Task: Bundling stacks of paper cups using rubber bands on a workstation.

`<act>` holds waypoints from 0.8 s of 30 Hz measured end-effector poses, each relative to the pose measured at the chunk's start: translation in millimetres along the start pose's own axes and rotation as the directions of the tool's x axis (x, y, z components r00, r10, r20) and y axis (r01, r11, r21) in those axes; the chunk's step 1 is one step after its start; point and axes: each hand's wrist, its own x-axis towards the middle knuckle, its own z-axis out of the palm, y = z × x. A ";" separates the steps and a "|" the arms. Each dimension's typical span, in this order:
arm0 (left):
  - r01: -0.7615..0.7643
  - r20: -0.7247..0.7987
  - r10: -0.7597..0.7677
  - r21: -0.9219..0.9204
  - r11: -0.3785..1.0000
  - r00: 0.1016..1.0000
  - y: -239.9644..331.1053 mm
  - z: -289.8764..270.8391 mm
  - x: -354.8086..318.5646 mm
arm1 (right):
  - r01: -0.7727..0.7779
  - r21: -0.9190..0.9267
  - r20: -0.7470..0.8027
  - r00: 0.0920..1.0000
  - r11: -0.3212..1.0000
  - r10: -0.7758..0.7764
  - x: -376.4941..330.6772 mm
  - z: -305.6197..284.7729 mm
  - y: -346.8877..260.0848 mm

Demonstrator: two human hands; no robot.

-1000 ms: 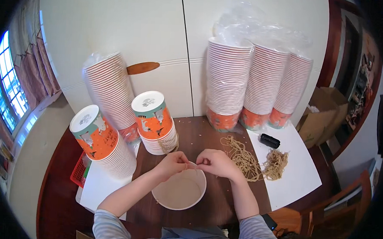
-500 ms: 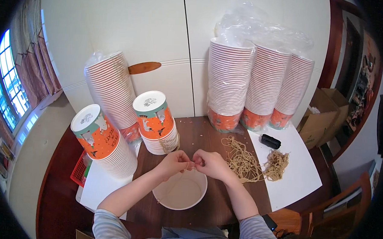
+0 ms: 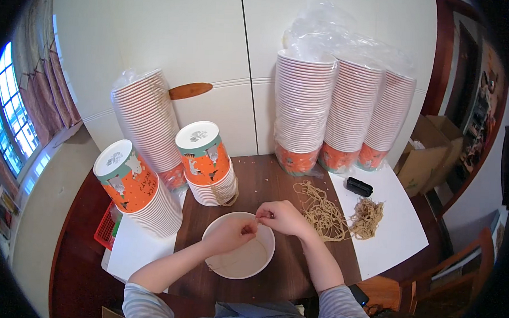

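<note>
A white paper bucket [image 3: 239,268] stands mouth up on the brown tabletop in front of me. Over its mouth is my left hand [image 3: 233,235], fingers curled into a pinch; what they hold, if anything, is too small to make out. At the bucket's far right rim my right hand [image 3: 281,217] is pinched too, its fingertips close to the left ones, and its grip is hidden. A thin tan strand shows inside the bucket. Just beyond, an upside-down stack of orange printed buckets [image 3: 204,159] has tan cord [image 3: 229,195] hanging at its side.
Loose tan cord [image 3: 320,210] and a second cord bundle [image 3: 367,218] lie to the right, near a black object [image 3: 359,187]. Another upturned bucket stack [image 3: 134,182] stands left. Tall plastic-wrapped stacks [image 3: 305,104] line the back. A cardboard box [image 3: 428,149] sits off right.
My left hand has moved down and slightly apart from the right, over the bucket's mouth. My right hand stays almost where it was, by the rim.
</note>
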 end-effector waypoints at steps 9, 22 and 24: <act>0.091 -0.153 -0.065 0.169 0.981 0.986 -37.2 6.3 4.4 | -0.018 0.085 0.035 0.999 0.996 0.015 0.4 -2.7 -2.9; 0.263 0.052 -0.262 -0.016 0.965 0.964 -12.2 5.9 16.4 | -0.027 0.073 0.027 0.999 0.997 0.026 -0.7 -3.7 -1.1; 0.223 -0.010 -0.223 0.007 0.975 0.975 -20.1 9.4 16.3 | -0.013 0.070 0.017 1.000 0.997 0.011 -0.7 -3.0 -1.1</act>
